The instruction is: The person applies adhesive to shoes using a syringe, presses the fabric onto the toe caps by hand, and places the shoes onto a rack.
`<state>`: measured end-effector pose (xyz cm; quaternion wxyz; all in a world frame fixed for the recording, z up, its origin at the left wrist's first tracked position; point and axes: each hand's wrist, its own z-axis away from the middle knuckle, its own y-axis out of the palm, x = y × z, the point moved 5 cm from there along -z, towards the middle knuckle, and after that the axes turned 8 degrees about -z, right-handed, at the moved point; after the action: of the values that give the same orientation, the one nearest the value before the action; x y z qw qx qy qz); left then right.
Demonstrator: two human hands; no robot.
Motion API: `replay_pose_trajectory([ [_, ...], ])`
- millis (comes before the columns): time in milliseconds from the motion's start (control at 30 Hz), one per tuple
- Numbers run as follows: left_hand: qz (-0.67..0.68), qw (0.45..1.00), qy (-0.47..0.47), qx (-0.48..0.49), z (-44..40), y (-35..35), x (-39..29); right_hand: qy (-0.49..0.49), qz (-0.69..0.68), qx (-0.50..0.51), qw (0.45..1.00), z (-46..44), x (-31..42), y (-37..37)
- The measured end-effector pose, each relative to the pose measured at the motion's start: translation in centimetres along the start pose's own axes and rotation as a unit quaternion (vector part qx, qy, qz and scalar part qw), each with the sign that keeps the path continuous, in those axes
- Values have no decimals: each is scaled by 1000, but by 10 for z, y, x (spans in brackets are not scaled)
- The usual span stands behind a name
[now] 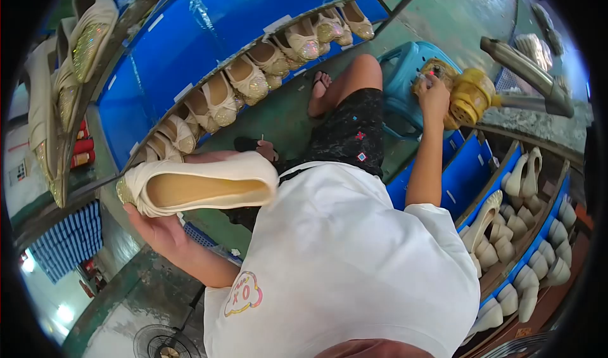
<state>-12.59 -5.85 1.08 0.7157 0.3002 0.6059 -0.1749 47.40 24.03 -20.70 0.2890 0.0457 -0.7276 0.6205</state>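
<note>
My left hand (166,231) is closed around a cream slip-on shoe (212,179) with a gold glitter toe, holding it sideways with its opening facing me. The palm is under the shoe and part of the fingers is hidden behind it. My right hand (434,93) reaches out over a light blue plastic stool (405,66), its fingers pinched together at a yellow, stained pot (441,70). Whatever is between those fingers is too small to make out. Right beside that hand is a second yellow container (473,96) with holes in its face.
A blue-lined rack (183,28) ahead carries a row of glitter-toed shoes (250,79). More shoes (88,35) hang at upper left. Blue shelves at right hold pale shoes (529,174) and shoe lasts (538,263). A metal pipe (525,70) juts in at upper right; a fan (166,342) stands below left.
</note>
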Motion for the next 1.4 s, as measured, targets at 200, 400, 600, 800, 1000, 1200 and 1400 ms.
replay_pose_trajectory([
  [200,186,981,56,-14,39,-52,-30,-65,24,50,996,-37,-41,58],
  [400,475,858,191,38,55,-66,-76,-100,51,112,987,-64,-66,107],
  [600,251,922,278,-101,47,-48,-101,-34,87,36,995,-9,38,18],
  [800,85,954,281,-52,-17,6,-151,-211,-97,-17,973,12,123,-36],
  [1000,-438,844,275,-146,-41,31,-205,-237,-186,1,953,24,160,-71],
  [1200,-484,690,471,-260,-31,43,-314,-244,-179,7,953,35,147,-65],
  [1400,-416,743,521,-59,-116,100,-420,-329,-262,34,906,64,209,-89],
])
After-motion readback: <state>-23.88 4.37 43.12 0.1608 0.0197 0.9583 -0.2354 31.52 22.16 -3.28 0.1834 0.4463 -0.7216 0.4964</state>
